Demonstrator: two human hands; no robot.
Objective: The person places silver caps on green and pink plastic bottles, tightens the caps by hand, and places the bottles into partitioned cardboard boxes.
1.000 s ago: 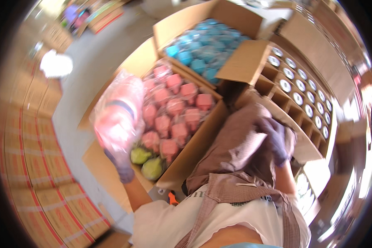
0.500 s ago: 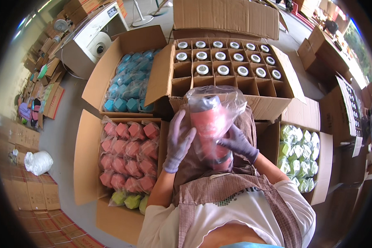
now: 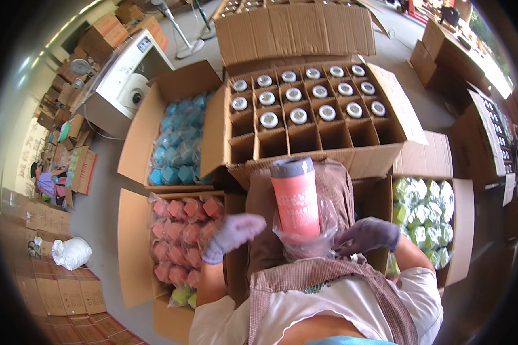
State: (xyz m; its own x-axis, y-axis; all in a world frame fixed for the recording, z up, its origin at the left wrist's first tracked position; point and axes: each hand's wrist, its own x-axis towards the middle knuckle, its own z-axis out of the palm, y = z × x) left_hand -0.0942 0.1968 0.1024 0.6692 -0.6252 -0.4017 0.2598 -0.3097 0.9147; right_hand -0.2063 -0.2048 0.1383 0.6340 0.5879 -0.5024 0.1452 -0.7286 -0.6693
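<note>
A coral-pink tumbler with a grey lid stands upright at my lap, tilted slightly. Its top and upper body are bare, while a clear plastic bag lies bunched around its lower part. My left hand, in a purple-grey glove, is held to the left of the tumbler, fingers stretched out and touching nothing. On the other side, my gloved right hand has its fingers closed at the edge of the bag; the fingertips are partly hidden.
Ahead stands a divided carton with several white-lidded items in its cells; the front row's cells are empty. Cartons hold bagged blue items, coral items and green items. A white machine stands at far left.
The bag that covered the tumbler is now down around its lower part, baring the lid. My left hand has moved away to the left. The view has shifted, so the cartons appear lower.
</note>
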